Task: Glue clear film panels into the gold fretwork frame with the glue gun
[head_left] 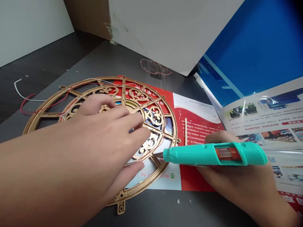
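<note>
A round gold openwork frame (123, 90), with spokes and scroll ornaments, lies flat on printed sheets. Thin red and white wires (58, 103) run along its rings and loop out past the left side. My left hand (113, 129) rests across the middle with fingers spread, hiding much of the centre. In my right hand (239, 179) is a turquoise hot glue pen (194, 154), held level, with a window in its side showing orange and clear parts. Its dark tip points left and meets the inner ring near a spoke at the lower right; whether it touches, I cannot tell.
A red and white printed leaflet (199, 119) lies beneath the frame, a thin pale stick (186, 130) on it. Glossy printed pages (255, 129) in clear plastic stand at right. Behind are a white board (165, 31) and a small wire loop (155, 66) on the dark table (104, 60).
</note>
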`<state>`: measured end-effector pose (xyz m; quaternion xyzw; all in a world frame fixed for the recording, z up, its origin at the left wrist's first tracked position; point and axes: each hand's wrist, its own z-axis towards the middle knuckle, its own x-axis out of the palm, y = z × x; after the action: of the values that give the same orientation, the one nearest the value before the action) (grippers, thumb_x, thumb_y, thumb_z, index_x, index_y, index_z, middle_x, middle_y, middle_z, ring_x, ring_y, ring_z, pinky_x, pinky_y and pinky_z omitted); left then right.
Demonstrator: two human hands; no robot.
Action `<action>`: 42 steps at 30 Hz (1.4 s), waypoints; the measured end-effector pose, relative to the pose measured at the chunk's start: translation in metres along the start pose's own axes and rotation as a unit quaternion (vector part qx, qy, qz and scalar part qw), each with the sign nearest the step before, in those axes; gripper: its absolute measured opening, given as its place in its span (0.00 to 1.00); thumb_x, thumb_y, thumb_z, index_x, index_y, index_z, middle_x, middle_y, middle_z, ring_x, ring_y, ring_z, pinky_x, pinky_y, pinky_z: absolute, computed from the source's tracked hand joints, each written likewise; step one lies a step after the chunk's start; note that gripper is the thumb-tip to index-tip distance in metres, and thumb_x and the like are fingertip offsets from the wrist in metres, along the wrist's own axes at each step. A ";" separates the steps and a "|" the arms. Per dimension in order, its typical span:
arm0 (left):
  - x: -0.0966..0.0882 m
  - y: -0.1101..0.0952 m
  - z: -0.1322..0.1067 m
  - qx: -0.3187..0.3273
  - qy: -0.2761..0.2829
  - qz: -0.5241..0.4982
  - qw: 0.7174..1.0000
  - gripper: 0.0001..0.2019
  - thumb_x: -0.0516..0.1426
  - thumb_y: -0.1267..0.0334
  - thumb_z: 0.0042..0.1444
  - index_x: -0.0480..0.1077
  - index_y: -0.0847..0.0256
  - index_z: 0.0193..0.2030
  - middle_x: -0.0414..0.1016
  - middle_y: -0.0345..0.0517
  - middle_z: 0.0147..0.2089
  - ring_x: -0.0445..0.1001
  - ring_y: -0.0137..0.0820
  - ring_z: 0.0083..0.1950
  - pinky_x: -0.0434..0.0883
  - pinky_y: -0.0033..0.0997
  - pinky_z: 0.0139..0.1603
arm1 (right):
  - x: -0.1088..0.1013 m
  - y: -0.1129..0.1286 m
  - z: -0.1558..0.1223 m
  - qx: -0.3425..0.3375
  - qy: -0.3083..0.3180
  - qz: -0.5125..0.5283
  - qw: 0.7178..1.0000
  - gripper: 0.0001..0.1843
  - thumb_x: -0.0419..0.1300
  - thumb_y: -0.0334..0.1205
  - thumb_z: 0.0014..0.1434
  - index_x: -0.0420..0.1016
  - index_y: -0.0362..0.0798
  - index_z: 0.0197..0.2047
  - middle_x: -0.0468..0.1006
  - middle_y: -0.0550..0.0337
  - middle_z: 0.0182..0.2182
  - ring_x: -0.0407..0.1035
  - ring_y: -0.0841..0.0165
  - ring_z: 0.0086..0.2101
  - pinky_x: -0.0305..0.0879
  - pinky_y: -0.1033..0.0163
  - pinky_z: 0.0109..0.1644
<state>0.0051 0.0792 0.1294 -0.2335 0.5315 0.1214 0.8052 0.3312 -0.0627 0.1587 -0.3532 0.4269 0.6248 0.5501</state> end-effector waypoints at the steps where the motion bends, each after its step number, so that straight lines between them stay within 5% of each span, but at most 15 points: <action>1: 0.002 0.001 0.000 0.024 -0.010 0.022 0.999 0.17 0.60 0.46 0.75 0.84 0.45 0.62 0.82 0.50 0.63 0.81 0.55 0.62 0.60 0.88 0.93 | 0.000 0.000 0.000 0.002 -0.002 -0.008 1.000 0.18 0.68 0.47 0.75 0.67 0.61 0.34 0.85 0.59 0.29 0.81 0.57 0.27 0.70 0.56 0.31; 5: 0.008 0.004 -0.003 0.065 -0.035 0.039 0.997 0.18 0.61 0.46 0.72 0.83 0.46 0.62 0.80 0.53 0.63 0.80 0.58 0.65 0.55 0.94 0.94 | -0.001 0.004 0.002 0.013 -0.003 -0.002 1.000 0.14 0.69 0.47 0.72 0.71 0.61 0.35 0.86 0.60 0.29 0.82 0.56 0.27 0.72 0.56 0.33; 11: 0.019 -0.001 -0.017 -0.032 -0.020 -0.045 0.998 0.18 0.68 0.43 0.72 0.86 0.47 0.61 0.83 0.51 0.59 0.84 0.59 0.77 0.78 0.66 0.90 | 0.000 0.004 0.003 0.003 -0.025 0.021 0.999 0.06 0.68 0.44 0.67 0.75 0.61 0.38 0.83 0.63 0.25 0.76 0.59 0.21 0.66 0.55 0.30; 18: 0.025 -0.006 -0.018 -0.042 -0.016 -0.037 0.998 0.18 0.65 0.41 0.75 0.86 0.47 0.61 0.85 0.49 0.60 0.84 0.56 0.79 0.80 0.59 0.90 | 0.001 -0.002 0.001 -0.060 -0.035 -0.006 0.998 0.06 0.67 0.38 0.59 0.76 0.62 0.36 0.81 0.63 0.22 0.76 0.57 0.19 0.62 0.57 0.26; 24: 0.012 0.005 -0.005 -0.002 -0.027 -0.012 1.000 0.18 0.57 0.45 0.80 0.83 0.44 0.64 0.83 0.48 0.65 0.84 0.53 0.70 0.56 0.83 1.01 | 0.001 0.000 0.003 -0.080 -0.053 -0.033 0.995 0.05 0.64 0.38 0.59 0.76 0.61 0.35 0.74 0.67 0.20 0.69 0.61 0.15 0.57 0.58 0.24; 29: 0.028 0.014 -0.014 -0.003 -0.015 -0.007 1.000 0.23 0.65 0.40 0.71 0.84 0.45 0.66 0.82 0.50 0.63 0.80 0.62 0.84 0.73 0.70 0.94 | 0.000 0.002 0.004 -0.088 -0.048 -0.014 0.995 0.05 0.65 0.39 0.61 0.76 0.60 0.35 0.77 0.66 0.21 0.72 0.63 0.17 0.56 0.60 0.25; 33: 0.044 0.016 -0.025 0.008 -0.012 0.029 0.999 0.26 0.67 0.39 0.69 0.84 0.44 0.69 0.82 0.50 0.66 0.76 0.65 0.88 0.74 0.71 0.94 | -0.004 0.001 0.002 -0.091 -0.034 -0.035 0.995 0.07 0.65 0.38 0.60 0.73 0.60 0.33 0.77 0.67 0.21 0.73 0.63 0.17 0.56 0.59 0.25; 37: 0.039 0.015 -0.025 0.025 -0.014 0.068 0.997 0.29 0.67 0.38 0.67 0.84 0.42 0.71 0.82 0.51 0.68 0.73 0.67 0.91 0.72 0.72 0.96 | -0.006 0.004 0.007 -0.096 -0.027 -0.072 0.992 0.08 0.61 0.37 0.63 0.73 0.60 0.32 0.79 0.66 0.21 0.77 0.61 0.18 0.60 0.57 0.25; 39: 0.029 0.013 -0.020 0.028 -0.019 0.082 0.996 0.30 0.66 0.35 0.66 0.85 0.41 0.70 0.81 0.51 0.68 0.77 0.65 0.86 0.69 0.75 0.97 | -0.009 0.008 0.012 -0.108 -0.028 -0.083 0.990 0.09 0.60 0.37 0.62 0.71 0.61 0.31 0.79 0.67 0.20 0.77 0.61 0.16 0.61 0.57 0.23; 42: 0.013 0.010 -0.013 0.023 -0.021 0.098 0.995 0.28 0.64 0.31 0.66 0.85 0.38 0.65 0.82 0.46 0.63 0.86 0.55 0.65 0.62 0.84 0.97 | -0.015 0.012 0.018 -0.128 -0.020 -0.076 0.989 0.09 0.59 0.36 0.57 0.67 0.60 0.28 0.77 0.69 0.17 0.74 0.65 0.12 0.61 0.61 0.19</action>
<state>-0.0042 0.0802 0.1110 -0.1592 0.5371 0.1930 0.8056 0.3220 -0.0519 0.1811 -0.4394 0.3039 0.6380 0.5546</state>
